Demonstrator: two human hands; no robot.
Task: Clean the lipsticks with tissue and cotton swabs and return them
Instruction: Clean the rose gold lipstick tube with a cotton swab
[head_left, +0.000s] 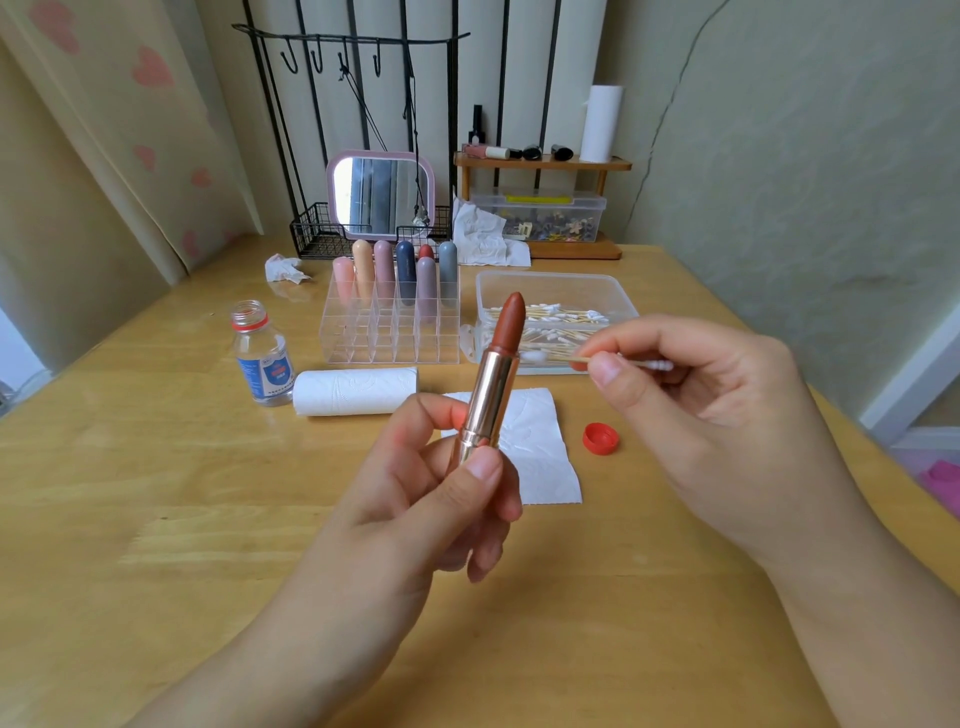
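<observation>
My left hand (447, 499) grips an uncapped lipstick (496, 374) upright above the table, its rose-gold tube between thumb and fingers and its brown-red bullet extended. My right hand (706, 415) pinches a cotton swab (566, 357) by its wooden stick; one white tip touches the tube's rim just below the bullet. A flat tissue sheet (540, 447) lies on the table under the lipstick. Behind it, a clear acrylic organizer (389, 338) holds several capped lipsticks (405, 275) in its back rows. A clear box of cotton swabs (613, 296) stands to the right of it.
An open clear bottle (262, 358) stands at the left beside a tissue roll (356, 391). Its red cap (601, 438) lies right of the tissue sheet. Crumpled tissues (283, 268), a pink mirror (382, 195), a wire basket and a small wooden shelf (543, 165) line the back.
</observation>
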